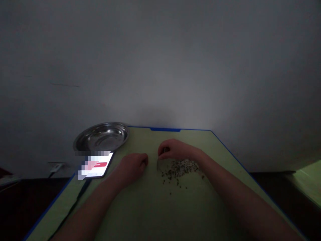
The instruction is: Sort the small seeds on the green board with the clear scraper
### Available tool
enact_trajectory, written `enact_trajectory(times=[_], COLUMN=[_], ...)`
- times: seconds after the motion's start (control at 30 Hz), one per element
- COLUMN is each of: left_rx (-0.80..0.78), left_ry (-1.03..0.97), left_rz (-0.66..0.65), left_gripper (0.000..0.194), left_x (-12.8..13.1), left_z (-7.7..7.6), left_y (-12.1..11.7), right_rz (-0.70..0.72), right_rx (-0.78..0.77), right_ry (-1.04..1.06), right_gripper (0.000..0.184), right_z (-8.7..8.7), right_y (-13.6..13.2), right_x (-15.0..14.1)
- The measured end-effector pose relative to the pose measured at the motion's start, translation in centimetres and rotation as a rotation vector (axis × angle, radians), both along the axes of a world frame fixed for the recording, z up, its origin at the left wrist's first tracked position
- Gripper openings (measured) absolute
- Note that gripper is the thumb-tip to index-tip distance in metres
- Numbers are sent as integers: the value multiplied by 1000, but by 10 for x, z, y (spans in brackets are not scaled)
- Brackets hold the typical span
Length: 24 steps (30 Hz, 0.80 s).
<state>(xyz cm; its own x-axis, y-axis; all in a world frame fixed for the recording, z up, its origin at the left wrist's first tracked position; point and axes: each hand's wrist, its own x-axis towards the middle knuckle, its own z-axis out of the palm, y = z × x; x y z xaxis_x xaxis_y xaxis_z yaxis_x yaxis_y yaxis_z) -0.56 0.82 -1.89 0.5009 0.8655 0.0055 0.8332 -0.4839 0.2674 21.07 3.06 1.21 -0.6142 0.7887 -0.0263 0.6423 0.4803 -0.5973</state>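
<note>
My left hand (132,165) rests on the pale green tabletop (150,207) with its fingers curled closed; whether anything is inside cannot be seen. To the right, my right hand (173,150) has thumb and fingers brought together in a pinch at the far left side of a scatter of small dark grains (180,169). Below those fingertips a faint, pale upright edge shows, too dim to name. The grains look like seeds or small beans, with some lighter bits among them, partly hidden behind my right hand and wrist.
A shiny steel basin (102,137) stands at the table's back left corner. In front of it lies a phone (99,167) with a lit screen, and a dark strap or cable (75,204) runs toward me. The grey wall (160,67) rises behind the table's blue edge.
</note>
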Motion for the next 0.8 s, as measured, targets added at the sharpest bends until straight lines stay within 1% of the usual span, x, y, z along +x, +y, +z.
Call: enact_trajectory(times=[0.1, 0.17, 0.23, 0.33, 0.4, 0.5, 0.57, 0.63, 0.7, 0.8], left_rx=[-11, -13, -18, -13, -5, -14, -12, -6, -15, -26], left_ry=[-4, -13, -7, 16, 10, 3, 2, -2, -1, 12], left_rz=[1, 0, 0, -1, -3, -1, 1, -1, 1, 8], left_gripper=[26, 27, 27, 26, 26, 25, 24, 24, 25, 25], left_x=[0, -1, -1, -1, 0, 0, 0, 0, 0, 1], left_z=[0, -1, -2, -1, -1, 0, 0, 0, 0, 0], left_y=[1, 2, 3, 2, 2, 1, 1, 1, 1, 0], right_rz=[109, 182, 230, 228, 190, 132, 87, 4, -104, -248], right_rx=[-2, -13, -63, -142, -156, -127, -66, 24, 109, 186], right_ry=[-16, -51, -92, -151, -173, -142, -101, -81, -102, -139], right_gripper=[13, 13, 14, 14, 12, 10, 9, 9, 8, 13], right_z=[-2, -3, -2, 1, 6, 16, 23, 26, 24, 13], right_y=[2, 0, -3, -10, -14, -25, -38, -55, -75, -105], right_x=[-20, -27, -27, -14, -3, 12, 19, 24, 28, 35])
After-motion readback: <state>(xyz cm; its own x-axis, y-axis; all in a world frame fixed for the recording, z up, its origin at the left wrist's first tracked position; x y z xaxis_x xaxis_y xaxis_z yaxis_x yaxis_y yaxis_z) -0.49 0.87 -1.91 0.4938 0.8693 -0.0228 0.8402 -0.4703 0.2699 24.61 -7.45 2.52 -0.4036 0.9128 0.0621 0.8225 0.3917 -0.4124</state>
